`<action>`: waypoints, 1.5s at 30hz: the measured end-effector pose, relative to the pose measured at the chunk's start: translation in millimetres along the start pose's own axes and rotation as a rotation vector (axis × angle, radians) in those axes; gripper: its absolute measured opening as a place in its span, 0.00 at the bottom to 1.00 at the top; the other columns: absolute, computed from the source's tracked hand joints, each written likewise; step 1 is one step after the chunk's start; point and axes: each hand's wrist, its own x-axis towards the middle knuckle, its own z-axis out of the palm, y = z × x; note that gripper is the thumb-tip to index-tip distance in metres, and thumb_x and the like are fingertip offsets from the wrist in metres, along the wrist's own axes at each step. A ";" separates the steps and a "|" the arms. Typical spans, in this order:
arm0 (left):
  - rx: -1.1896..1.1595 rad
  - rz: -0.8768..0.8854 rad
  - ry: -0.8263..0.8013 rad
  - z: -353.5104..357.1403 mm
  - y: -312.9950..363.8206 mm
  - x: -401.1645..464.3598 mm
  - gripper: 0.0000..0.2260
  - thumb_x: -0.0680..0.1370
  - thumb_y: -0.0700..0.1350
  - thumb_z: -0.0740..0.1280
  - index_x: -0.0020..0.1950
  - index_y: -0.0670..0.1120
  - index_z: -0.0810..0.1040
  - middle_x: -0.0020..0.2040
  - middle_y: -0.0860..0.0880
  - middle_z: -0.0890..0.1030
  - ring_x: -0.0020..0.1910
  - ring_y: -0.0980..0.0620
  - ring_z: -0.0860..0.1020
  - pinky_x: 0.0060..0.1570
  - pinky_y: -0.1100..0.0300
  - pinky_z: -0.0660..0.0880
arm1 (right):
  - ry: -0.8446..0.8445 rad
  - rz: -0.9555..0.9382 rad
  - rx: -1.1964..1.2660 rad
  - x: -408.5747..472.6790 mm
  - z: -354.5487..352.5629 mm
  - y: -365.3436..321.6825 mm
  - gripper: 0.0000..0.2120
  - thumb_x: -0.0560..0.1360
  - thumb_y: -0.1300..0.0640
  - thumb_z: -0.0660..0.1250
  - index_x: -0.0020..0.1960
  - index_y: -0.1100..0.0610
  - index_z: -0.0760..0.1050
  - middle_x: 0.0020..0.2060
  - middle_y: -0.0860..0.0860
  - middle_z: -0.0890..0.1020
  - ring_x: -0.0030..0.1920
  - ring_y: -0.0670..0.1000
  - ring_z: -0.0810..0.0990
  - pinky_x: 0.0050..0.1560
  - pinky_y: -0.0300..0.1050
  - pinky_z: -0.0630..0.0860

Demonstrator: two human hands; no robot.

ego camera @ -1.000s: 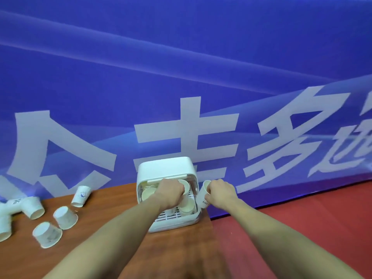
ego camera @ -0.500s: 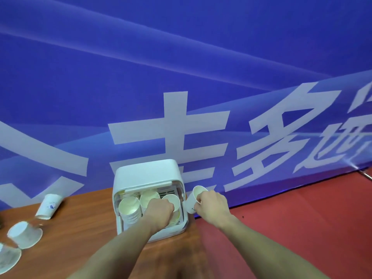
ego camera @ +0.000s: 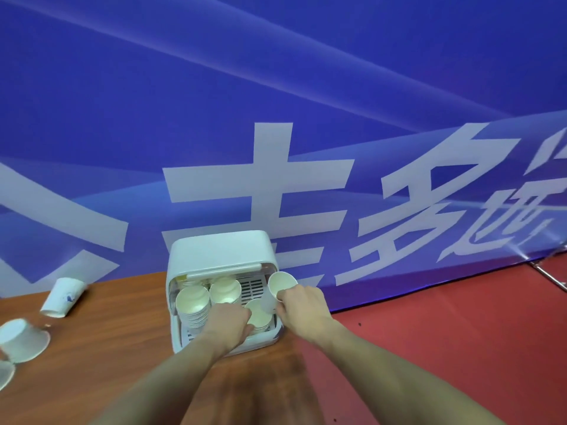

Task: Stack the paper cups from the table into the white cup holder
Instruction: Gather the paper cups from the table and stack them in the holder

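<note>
My right hand pinches one paper cup by its side, fingers curled round it, mouth up and tilted toward me, at the holder's right edge, just above the tray. My left hand reaches into the holder, fingers curled down round the near right stack; the fingertips are hidden, so I cannot tell how tightly they grip.

The holder sits at the table's far right corner, its front open. Inside stand a tall stack on the left and another stack behind the middle, over a slotted tray.

Loose cups lie well to the left: one on its side far off, one upside down nearer, another cut by the left edge.

Behind the table hangs a blue banner; a red floor lies right.
</note>
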 end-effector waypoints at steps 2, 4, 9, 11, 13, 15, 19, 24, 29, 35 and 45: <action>-0.015 -0.012 0.018 -4.6 -6.2 -7.3 0.14 0.81 0.55 0.57 0.54 0.49 0.78 0.52 0.47 0.82 0.51 0.43 0.80 0.42 0.56 0.71 | -0.011 -0.026 -0.017 1.2 -2.1 -7.1 0.11 0.79 0.56 0.57 0.50 0.58 0.78 0.45 0.57 0.81 0.44 0.61 0.78 0.38 0.47 0.63; -0.020 -0.029 0.024 -10.3 -15.3 -15.6 0.14 0.81 0.54 0.56 0.52 0.49 0.78 0.51 0.46 0.82 0.50 0.43 0.80 0.40 0.56 0.68 | -0.018 -0.059 -0.036 3.6 -4.8 -15.4 0.11 0.78 0.57 0.58 0.49 0.59 0.78 0.46 0.58 0.81 0.43 0.61 0.78 0.38 0.47 0.64; -0.014 -0.050 0.016 -21.5 -32.8 -27.6 0.15 0.81 0.54 0.56 0.54 0.47 0.78 0.52 0.45 0.82 0.51 0.42 0.80 0.41 0.55 0.68 | -0.050 -0.106 -0.114 7.0 -6.5 -27.4 0.09 0.79 0.58 0.59 0.51 0.59 0.78 0.49 0.58 0.82 0.50 0.61 0.79 0.40 0.47 0.63; -0.011 -0.046 0.017 -20.7 -37.9 -29.5 0.15 0.81 0.54 0.56 0.54 0.47 0.78 0.52 0.45 0.82 0.51 0.42 0.80 0.43 0.54 0.70 | -0.070 -0.107 -0.129 8.8 -0.5 -29.8 0.09 0.78 0.60 0.60 0.52 0.59 0.78 0.49 0.58 0.82 0.50 0.62 0.80 0.40 0.47 0.63; 0.006 -0.032 0.020 -20.0 -43.7 -30.3 0.15 0.81 0.54 0.57 0.55 0.47 0.78 0.52 0.45 0.82 0.51 0.41 0.80 0.44 0.54 0.70 | -0.094 -0.094 -0.133 11.6 9.9 -32.7 0.09 0.77 0.62 0.60 0.53 0.58 0.78 0.50 0.58 0.82 0.50 0.61 0.80 0.40 0.47 0.64; 0.017 -0.018 0.028 -18.9 -48.8 -31.7 0.14 0.81 0.54 0.57 0.55 0.47 0.77 0.52 0.45 0.82 0.51 0.41 0.80 0.43 0.55 0.68 | -0.137 -0.077 -0.140 13.9 22.1 -37.0 0.11 0.76 0.63 0.61 0.55 0.57 0.78 0.51 0.57 0.82 0.52 0.61 0.80 0.43 0.47 0.67; 0.008 -0.009 0.040 -11.9 -54.2 -37.8 0.14 0.82 0.54 0.56 0.54 0.47 0.77 0.52 0.45 0.82 0.51 0.41 0.80 0.45 0.54 0.70 | -0.203 -0.051 -0.140 16.7 40.8 -43.4 0.14 0.75 0.67 0.61 0.58 0.58 0.76 0.55 0.57 0.81 0.56 0.61 0.79 0.49 0.48 0.71; 0.039 -0.043 -0.005 -3.5 -57.6 -53.1 0.15 0.82 0.55 0.56 0.58 0.48 0.77 0.54 0.45 0.81 0.53 0.41 0.79 0.47 0.53 0.72 | -0.225 -0.059 -0.141 19.3 38.2 -53.4 0.12 0.76 0.66 0.62 0.57 0.58 0.76 0.53 0.57 0.81 0.54 0.60 0.80 0.44 0.48 0.68; 0.054 -0.081 0.025 -18.7 -72.1 -66.7 0.15 0.82 0.54 0.55 0.56 0.49 0.78 0.53 0.46 0.82 0.53 0.42 0.80 0.42 0.53 0.67 | -0.158 -0.086 -0.093 22.1 14.1 -66.7 0.10 0.76 0.62 0.61 0.55 0.57 0.76 0.52 0.56 0.81 0.53 0.60 0.80 0.42 0.48 0.69; 0.063 -0.159 -0.020 -48.9 -99.7 -97.8 0.14 0.80 0.54 0.58 0.56 0.49 0.79 0.54 0.47 0.82 0.52 0.43 0.80 0.46 0.55 0.71 | -0.101 -0.127 -0.051 30.7 -20.0 -101.3 0.10 0.75 0.61 0.62 0.54 0.56 0.77 0.51 0.57 0.82 0.53 0.60 0.80 0.45 0.49 0.72; 0.106 -0.405 -0.129 -67.7 -189.1 -191.7 0.15 0.80 0.54 0.60 0.58 0.47 0.78 0.57 0.46 0.80 0.56 0.43 0.79 0.47 0.54 0.71 | 0.029 -0.315 0.039 60.9 -57.9 -218.4 0.11 0.75 0.55 0.59 0.53 0.54 0.78 0.51 0.55 0.82 0.53 0.60 0.80 0.51 0.47 0.74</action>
